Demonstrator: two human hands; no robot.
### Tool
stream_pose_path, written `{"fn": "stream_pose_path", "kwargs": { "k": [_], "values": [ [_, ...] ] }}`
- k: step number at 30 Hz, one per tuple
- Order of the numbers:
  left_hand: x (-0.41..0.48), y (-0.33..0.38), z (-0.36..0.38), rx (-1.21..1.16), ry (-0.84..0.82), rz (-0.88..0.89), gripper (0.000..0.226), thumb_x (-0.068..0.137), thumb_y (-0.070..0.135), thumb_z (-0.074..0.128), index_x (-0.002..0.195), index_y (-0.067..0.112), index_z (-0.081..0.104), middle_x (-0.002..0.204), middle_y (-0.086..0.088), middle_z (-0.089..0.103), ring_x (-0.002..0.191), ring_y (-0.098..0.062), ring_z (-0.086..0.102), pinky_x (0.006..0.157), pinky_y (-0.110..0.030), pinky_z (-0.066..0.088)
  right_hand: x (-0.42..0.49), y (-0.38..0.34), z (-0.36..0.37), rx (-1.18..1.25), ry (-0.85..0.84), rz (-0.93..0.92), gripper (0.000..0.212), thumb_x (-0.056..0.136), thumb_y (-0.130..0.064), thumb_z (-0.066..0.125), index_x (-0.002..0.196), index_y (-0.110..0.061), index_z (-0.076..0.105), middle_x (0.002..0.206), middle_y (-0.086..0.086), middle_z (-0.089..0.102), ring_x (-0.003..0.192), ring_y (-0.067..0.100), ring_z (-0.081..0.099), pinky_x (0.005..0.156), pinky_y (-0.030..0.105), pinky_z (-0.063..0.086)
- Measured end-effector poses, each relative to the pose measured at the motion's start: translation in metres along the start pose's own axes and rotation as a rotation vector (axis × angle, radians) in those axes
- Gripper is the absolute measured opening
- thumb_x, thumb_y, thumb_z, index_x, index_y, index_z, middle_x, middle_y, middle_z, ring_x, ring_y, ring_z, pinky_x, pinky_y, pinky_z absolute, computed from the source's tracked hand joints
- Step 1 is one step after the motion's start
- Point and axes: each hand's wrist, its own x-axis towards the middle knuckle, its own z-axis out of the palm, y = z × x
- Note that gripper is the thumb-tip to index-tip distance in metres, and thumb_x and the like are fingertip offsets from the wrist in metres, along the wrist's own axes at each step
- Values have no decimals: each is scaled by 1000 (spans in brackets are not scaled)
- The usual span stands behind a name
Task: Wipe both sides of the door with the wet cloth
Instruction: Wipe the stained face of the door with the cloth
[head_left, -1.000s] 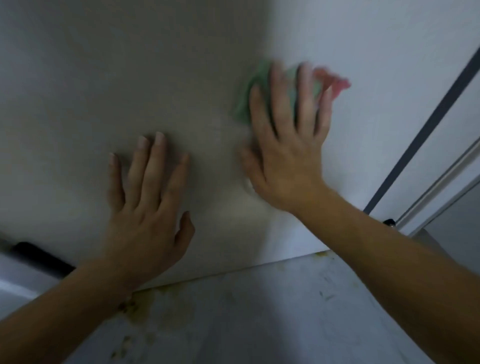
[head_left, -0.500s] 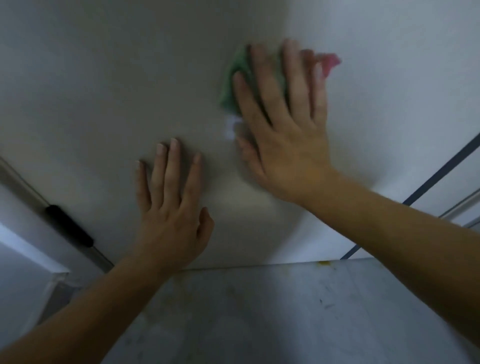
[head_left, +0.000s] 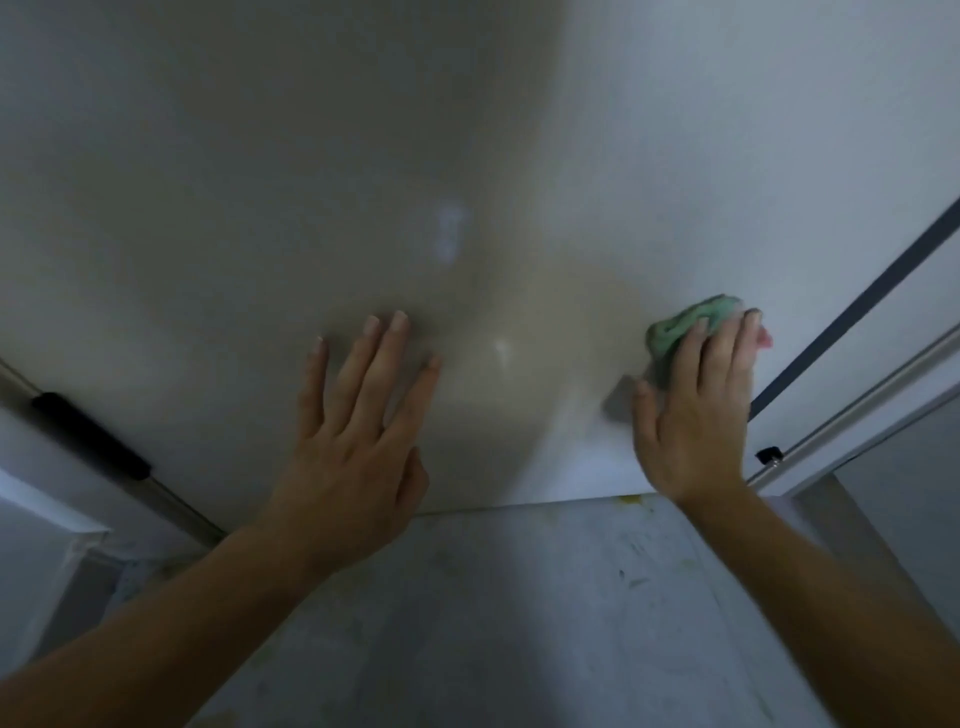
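Door (head_left: 363, 156): one, pale and glossy, filling the upper part of the view; its bottom edge meets the floor (head_left: 519, 597).
Hands: two, both flat on the door.
Left hand (head_left: 358, 441): open, fingers straight and spread, palm pressed on the bare door, low and near the middle.
Right hand (head_left: 696, 415): open, fingers straight, pressing the cloth against the door.
Cloth (head_left: 685, 325): one, green and bunched, with a pink bit past the fingertips; it lies under the right fingers, low on the door's right side, near the edge.
Hinge (head_left: 88, 436): one black piece on the door's left edge.
Strip (head_left: 857, 306): one dark line running diagonally just right of the cloth.
Floor: grey, with yellowish stains near the door's bottom.
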Motion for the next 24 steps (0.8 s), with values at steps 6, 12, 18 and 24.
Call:
{"fn": "stream_pose_path", "kwargs": {
  "k": [6,12,18,24],
  "values": [
    [-6,8,-5,27,-55,26,81,77,21,66,151,0,41,166,-27,16,157,-40,13,120,-68,18,-2,-99,16,260,47,149,78,100,-41,49,155,1,14,162,34,11,150,56,1,123,64,6],
    [9,-5,-14,75,-21,-18,86,78,22,64,154,0,34,167,-27,14,157,-39,8,122,-67,15,37,-121,11,118,139,-530,68,91,-26,63,155,-20,41,163,0,25,153,30,23,126,49,8],
    [12,-2,-12,73,-52,-42,85,76,23,65,154,2,39,166,-29,11,157,-43,8,121,-69,15,29,-19,-7,33,88,-189,63,105,-36,43,157,-7,25,166,18,18,152,45,14,126,54,10],
    [25,16,-2,72,-36,1,83,82,34,63,156,6,39,168,-26,12,157,-41,9,121,-69,14,17,-46,-7,477,105,522,75,106,-38,42,160,-2,4,168,21,-4,156,35,-8,128,43,-4]
  ]
}}
